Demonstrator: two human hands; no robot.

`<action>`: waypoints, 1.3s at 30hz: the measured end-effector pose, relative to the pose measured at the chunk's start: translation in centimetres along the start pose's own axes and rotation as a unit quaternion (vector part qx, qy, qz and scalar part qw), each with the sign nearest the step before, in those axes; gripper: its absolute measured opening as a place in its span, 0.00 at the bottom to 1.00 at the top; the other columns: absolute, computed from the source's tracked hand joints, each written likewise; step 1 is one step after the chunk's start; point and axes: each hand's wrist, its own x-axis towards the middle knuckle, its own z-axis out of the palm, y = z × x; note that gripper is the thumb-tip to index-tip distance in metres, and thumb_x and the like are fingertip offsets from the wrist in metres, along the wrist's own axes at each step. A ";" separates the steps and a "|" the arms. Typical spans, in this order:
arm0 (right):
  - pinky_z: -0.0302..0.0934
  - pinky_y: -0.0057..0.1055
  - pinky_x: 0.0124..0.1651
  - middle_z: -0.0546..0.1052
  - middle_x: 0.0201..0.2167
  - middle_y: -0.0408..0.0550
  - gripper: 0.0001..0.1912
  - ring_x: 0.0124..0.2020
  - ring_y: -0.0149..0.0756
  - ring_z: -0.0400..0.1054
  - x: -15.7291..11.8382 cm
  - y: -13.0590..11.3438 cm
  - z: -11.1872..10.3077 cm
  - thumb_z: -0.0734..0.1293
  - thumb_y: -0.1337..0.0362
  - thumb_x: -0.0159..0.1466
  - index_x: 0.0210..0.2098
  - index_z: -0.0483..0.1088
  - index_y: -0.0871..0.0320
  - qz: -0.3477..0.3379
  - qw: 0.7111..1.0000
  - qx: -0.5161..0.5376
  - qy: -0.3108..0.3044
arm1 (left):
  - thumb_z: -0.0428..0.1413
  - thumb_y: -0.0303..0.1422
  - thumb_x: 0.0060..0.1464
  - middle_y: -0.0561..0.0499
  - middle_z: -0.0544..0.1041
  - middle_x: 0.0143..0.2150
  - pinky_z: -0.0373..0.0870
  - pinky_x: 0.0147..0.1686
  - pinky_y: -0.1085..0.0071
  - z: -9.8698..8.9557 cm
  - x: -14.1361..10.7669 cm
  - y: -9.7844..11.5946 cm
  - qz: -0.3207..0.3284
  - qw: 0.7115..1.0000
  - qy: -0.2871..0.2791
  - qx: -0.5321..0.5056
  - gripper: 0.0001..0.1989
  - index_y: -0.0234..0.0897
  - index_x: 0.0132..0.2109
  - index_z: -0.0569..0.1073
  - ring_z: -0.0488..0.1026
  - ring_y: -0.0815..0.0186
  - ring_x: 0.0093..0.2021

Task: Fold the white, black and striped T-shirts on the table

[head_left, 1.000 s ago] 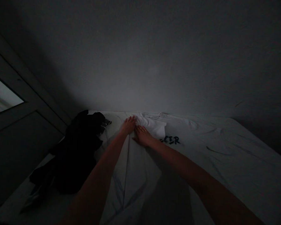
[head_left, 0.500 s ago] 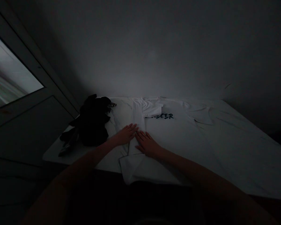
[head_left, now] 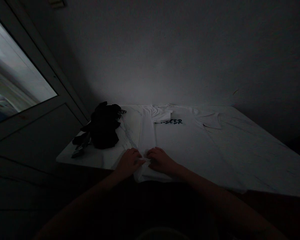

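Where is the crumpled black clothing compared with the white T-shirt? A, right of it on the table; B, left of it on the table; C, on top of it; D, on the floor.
B: the crumpled black clothing lies on the white marble-patterned table, with bare tabletop between it and the white T-shirt to its right.

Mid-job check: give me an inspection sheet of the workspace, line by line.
Surface: white marble-look table, dark veins.
Job's things: white T-shirt, one side folded inward, dark lettering on it.
Clutter: black clothing heap, left of the shirt.
Hands: left hand and right hand curled on the shirt's near edge; grip unclear.
Cables: nothing seen.
Surroundings: plain wall behind; window at left.
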 end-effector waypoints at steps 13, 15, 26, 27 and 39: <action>0.59 0.33 0.43 0.76 0.40 0.51 0.07 0.42 0.39 0.67 -2.6 0.2 1.3 0.65 0.69 0.64 0.41 0.73 0.56 -0.177 0.982 -0.065 0.015 | 0.47 0.18 0.55 0.49 0.74 0.39 0.71 0.38 0.68 3.3 -6.6 4.0 0.109 0.982 0.013 0.154 0.15 0.37 0.46 0.69 0.72 0.63 0.40; 0.58 0.33 0.42 0.76 0.39 0.50 0.09 0.41 0.39 0.67 -3.1 0.3 1.2 0.63 0.68 0.65 0.43 0.73 0.55 -0.207 0.975 -0.075 0.013 | 0.47 0.20 0.58 0.50 0.74 0.38 0.68 0.32 0.71 3.5 -6.9 3.6 0.163 0.966 -0.007 0.201 0.14 0.38 0.48 0.68 0.72 0.64 0.38; 0.58 0.37 0.46 0.75 0.39 0.51 0.08 0.43 0.41 0.65 -2.9 -1.0 -2.1 0.70 0.62 0.60 0.38 0.76 0.57 -0.234 0.965 -0.019 -0.113 | 0.55 0.30 0.58 0.53 0.75 0.37 0.60 0.27 0.65 -0.5 -4.6 3.7 0.353 0.914 -0.143 0.138 0.05 0.39 0.42 0.68 0.69 0.65 0.32; 0.59 0.37 0.47 0.76 0.37 0.50 0.08 0.42 0.41 0.67 -2.6 -1.0 -2.4 0.70 0.59 0.61 0.36 0.77 0.57 -0.241 0.962 0.020 -0.130 | 0.54 0.29 0.57 0.51 0.75 0.38 0.62 0.29 0.66 -1.2 -3.3 3.4 0.330 0.924 -0.135 0.136 0.05 0.39 0.42 0.68 0.70 0.64 0.35; 0.62 0.29 0.46 0.78 0.41 0.51 0.11 0.40 0.35 0.72 10.1 15.5 -9.8 0.63 0.67 0.66 0.43 0.76 0.59 0.250 0.950 -0.062 0.178 | 0.47 0.24 0.59 0.42 0.74 0.58 0.65 0.60 0.62 -2.8 24.1 -5.5 0.120 0.981 0.051 0.141 0.20 0.33 0.58 0.69 0.70 0.61 0.58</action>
